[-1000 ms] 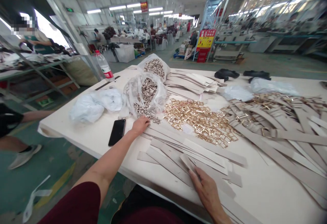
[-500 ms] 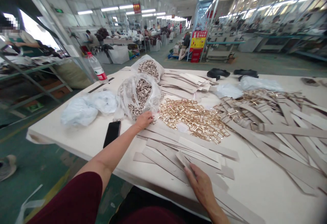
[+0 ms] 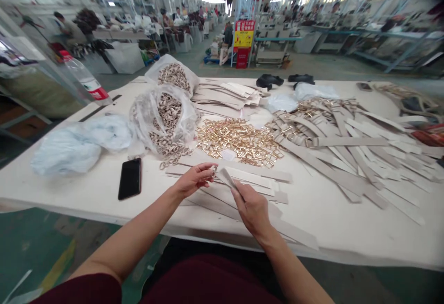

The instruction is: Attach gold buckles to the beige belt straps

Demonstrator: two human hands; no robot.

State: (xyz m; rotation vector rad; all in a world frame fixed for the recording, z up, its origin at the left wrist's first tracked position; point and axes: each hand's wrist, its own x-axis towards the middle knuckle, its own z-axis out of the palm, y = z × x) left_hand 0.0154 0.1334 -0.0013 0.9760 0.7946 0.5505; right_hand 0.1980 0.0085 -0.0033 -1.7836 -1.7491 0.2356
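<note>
Between the fingertips of my left hand (image 3: 195,179) is a small beige loop (image 3: 214,170), like those spilling from the plastic bag. My right hand (image 3: 253,207) is closed around a grey-beige strap (image 3: 227,177), its end pointing up close to the loop; the two look slightly apart. Below both hands lie several flat straps (image 3: 256,179) on the table. Just beyond them spreads a pile of gold buckles (image 3: 239,139). A clear plastic bag (image 3: 142,119) full of beige loops (image 3: 168,114) lies open beyond my left hand.
A black phone (image 3: 130,179) lies left of my left arm. Plastic bundles (image 3: 65,149) and a bottle (image 3: 92,86) are farther left. Buckled straps (image 3: 343,142) heap up on the right of the table (image 3: 347,230). A second bag (image 3: 192,79) of loops stands behind.
My left hand has drawn back from the bag's mouth, bringing a loop to the strap. My right hand has raised the strap's end toward it. The view has swung right.
</note>
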